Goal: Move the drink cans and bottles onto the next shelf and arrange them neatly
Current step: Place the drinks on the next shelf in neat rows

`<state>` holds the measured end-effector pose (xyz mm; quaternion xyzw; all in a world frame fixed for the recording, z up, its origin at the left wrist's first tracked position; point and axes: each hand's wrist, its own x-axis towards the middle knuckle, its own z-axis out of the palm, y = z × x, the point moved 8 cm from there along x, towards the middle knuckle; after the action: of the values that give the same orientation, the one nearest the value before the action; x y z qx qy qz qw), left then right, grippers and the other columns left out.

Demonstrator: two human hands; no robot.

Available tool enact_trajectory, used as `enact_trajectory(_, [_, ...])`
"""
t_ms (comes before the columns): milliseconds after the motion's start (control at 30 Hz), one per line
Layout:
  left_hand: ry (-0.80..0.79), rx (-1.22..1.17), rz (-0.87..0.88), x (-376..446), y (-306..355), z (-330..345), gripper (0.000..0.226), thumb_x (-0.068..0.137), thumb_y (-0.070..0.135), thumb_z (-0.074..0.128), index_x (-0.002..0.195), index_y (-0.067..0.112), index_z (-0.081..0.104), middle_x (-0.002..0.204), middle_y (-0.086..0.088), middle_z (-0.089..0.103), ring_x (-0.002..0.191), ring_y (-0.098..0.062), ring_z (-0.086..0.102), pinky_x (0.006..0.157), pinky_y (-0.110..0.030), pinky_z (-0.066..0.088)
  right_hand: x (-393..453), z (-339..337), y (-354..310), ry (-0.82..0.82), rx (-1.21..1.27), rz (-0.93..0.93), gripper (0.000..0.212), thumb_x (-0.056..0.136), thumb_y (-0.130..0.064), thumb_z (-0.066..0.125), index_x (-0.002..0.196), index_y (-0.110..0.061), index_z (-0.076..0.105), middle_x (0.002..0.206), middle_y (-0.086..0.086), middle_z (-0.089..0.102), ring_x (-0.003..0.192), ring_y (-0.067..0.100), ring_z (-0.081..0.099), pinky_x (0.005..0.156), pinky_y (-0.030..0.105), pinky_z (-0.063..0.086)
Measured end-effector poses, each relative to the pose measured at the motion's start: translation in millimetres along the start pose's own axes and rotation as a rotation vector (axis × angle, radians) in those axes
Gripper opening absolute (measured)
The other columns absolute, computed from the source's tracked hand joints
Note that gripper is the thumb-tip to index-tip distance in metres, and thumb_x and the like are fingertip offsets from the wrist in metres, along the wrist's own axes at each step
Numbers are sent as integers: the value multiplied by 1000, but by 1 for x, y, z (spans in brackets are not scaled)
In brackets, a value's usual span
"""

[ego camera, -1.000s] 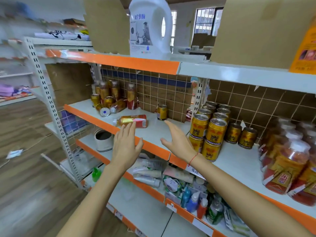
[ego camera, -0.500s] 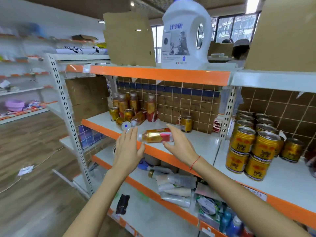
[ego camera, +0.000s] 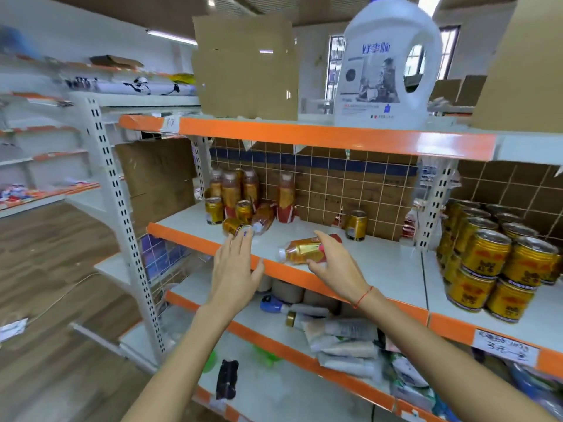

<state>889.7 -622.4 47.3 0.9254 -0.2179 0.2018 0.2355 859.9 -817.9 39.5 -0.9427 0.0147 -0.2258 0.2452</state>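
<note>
On the middle shelf (ego camera: 380,263), at my 12 o'clock, right hand (ego camera: 336,266) closes round the fallen bottle (ego camera: 304,248). Left hand (ego camera: 234,269) is spread, holding nothing. At 3 o'clock, stacked cans (ego camera: 499,263) look done; I judge the 10 o'clock cluster (ego camera: 240,202) remains.

Small shop: orange-edged metal shelving (ego camera: 304,138), stacked gold drink cans (ego camera: 499,263) right of the hands, handwritten price label (ego camera: 504,350) below, detergent jug (ego camera: 387,65) above.

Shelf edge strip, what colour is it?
Orange shelf edge strip, clearest in the head view.
</note>
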Motion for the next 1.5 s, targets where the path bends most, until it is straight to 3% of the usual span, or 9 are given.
enact_trajectory(267, [-25, -44, 47, 31, -9, 32, 63, 98, 31, 45, 151, 11, 18, 156, -6, 23, 146, -25, 12, 117, -37, 13, 31, 10, 16, 8, -31, 15, 64, 89, -25, 59, 145, -13, 31, 147, 5, 40, 134, 20, 38, 107, 34, 37])
enact_trajectory(400, [-26, -7, 41, 56, -19, 44, 61, 96, 39, 38, 149, 13, 22, 154, -6, 27, 145, -24, 16, 117, -37, 15, 58, 15, 26, 0, 15, 29, 65, 90, -23, 58, 147, -15, 28, 150, 2, 35, 137, 18, 34, 111, 31, 30])
enact_trajectory(733, [-13, 3, -70, 95, -65, 57, 65, 97, 33, 45, 152, 14, 16, 158, -3, 19, 147, -22, 10, 118, -35, 10, 111, 41, 38, -34, 34, 18, 67, 90, -22, 59, 147, -13, 27, 151, 4, 33, 139, 18, 32, 111, 27, 26])
enact_trajectory(867, [-7, -3, -73, 113, -88, 58, 64, 97, 32, 46, 151, 12, 18, 157, -5, 22, 146, -22, 13, 117, -34, 10, 132, 51, 41, -32, 36, 45, 68, 89, -23, 60, 147, -15, 26, 151, 3, 33, 138, 18, 33, 111, 29, 28])
enact_trajectory(1000, [0, -5, -79, 141, -121, 58, 63, 96, 35, 47, 149, 12, 24, 152, -8, 32, 141, -26, 25, 115, -42, 23, 147, 66, 37, -24, 27, 65, 66, 90, -23, 59, 147, -16, 26, 151, 3, 33, 137, 18, 34, 110, 30, 29])
enact_trajectory(1500, [-46, 16, 64, 238, -231, 55, 59, 96, 31, 46, 148, 12, 25, 150, -6, 35, 139, -23, 28, 113, -38, 23, 212, 137, -9, 92, 33, 167, 60, 88, -19, 63, 141, -11, 36, 141, 9, 46, 126, 25, 46, 99, 29, 37])
